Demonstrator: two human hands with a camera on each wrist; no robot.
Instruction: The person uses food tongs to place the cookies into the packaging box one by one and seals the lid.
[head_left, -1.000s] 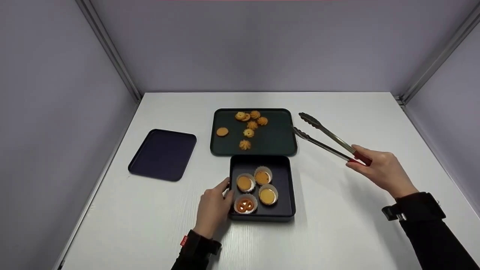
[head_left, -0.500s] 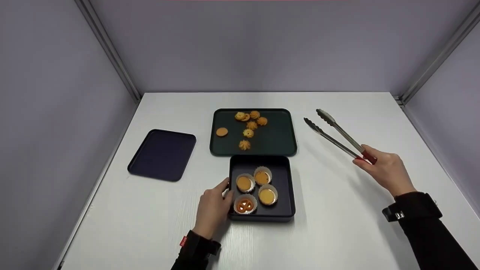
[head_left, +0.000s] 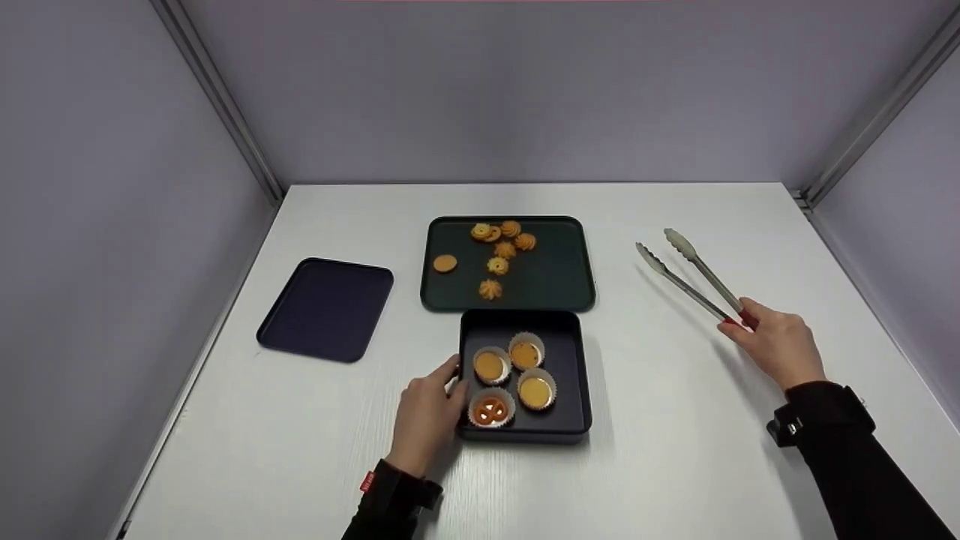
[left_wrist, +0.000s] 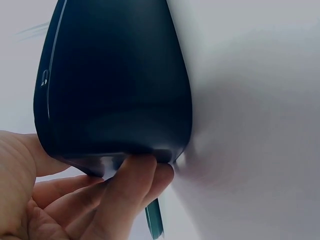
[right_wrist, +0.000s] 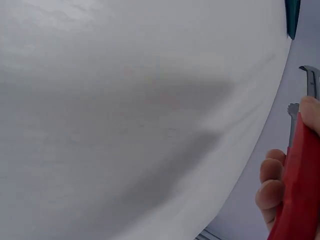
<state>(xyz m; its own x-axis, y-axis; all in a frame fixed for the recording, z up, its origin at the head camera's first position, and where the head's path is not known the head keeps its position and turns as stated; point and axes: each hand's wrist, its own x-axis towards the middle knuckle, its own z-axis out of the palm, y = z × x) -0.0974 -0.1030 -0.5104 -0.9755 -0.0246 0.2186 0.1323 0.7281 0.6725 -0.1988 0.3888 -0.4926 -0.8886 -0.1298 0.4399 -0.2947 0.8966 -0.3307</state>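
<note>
My left hand (head_left: 426,420) touches the left wall of a deep dark baking pan (head_left: 574,375), its fingers fairly straight against the outside; the left wrist view shows them pressed to the pan's (left_wrist: 115,85) wall. Inside the pan stand several white paper cups holding round biscuits and, near the front left, a pretzel-shaped cookie (head_left: 491,410). My right hand (head_left: 784,345) grips long metal tongs (head_left: 712,281) by the red handles, above the table's right side. The tongs' tips are apart with nothing between them. In the right wrist view a red handle (right_wrist: 300,185) lies in the fingers.
Behind the pan lies a dark green tray (head_left: 559,262) with several piped cookies and a round flat biscuit (head_left: 445,263) on its left. A flat dark purple tray (head_left: 326,311) lies at the left. Grey panels (head_left: 525,97) surround the white table (head_left: 675,465).
My right hand has drawn the tongs to the right, away from the green tray, and their tips have come closer together. The left hand and the pan have stayed put.
</note>
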